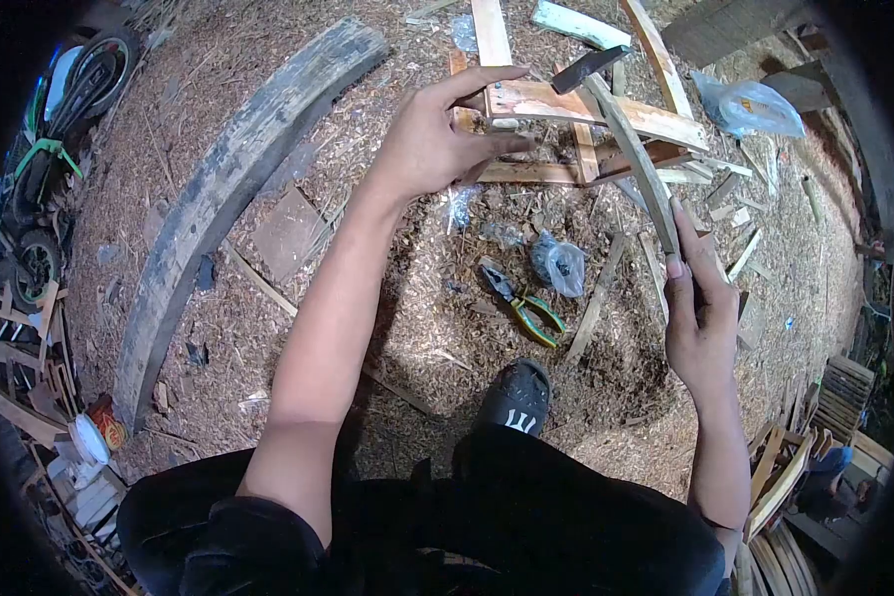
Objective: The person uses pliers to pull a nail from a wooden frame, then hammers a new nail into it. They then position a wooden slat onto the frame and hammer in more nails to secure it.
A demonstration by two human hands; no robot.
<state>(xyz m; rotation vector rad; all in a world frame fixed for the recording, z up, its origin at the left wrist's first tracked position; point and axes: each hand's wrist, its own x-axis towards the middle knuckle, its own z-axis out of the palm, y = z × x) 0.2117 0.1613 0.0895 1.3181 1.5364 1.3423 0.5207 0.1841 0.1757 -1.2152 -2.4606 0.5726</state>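
Note:
My right hand [703,308] is closed round the lower end of a hammer's wooden handle. The dark metal head of the hammer [590,70] lies above a wooden frame [541,102] made of several nailed slats. At the frame's left corner, my left hand [437,139] has its thumb and fingers curved around the end of the top slat; some fingertips are hidden behind the wood. On the ground below the frame lie pliers [522,303] with green and yellow handles, jaws to the upper left. Beside them sits a clear plastic bag [558,264] with small dark contents.
A long curved weathered beam [238,169] lies on the left. Another plastic bag [750,105] rests at upper right. My shoe [516,399] is below the pliers. A motorbike [55,129] stands at far left, and wood scraps [596,298] lie over the chip-covered ground.

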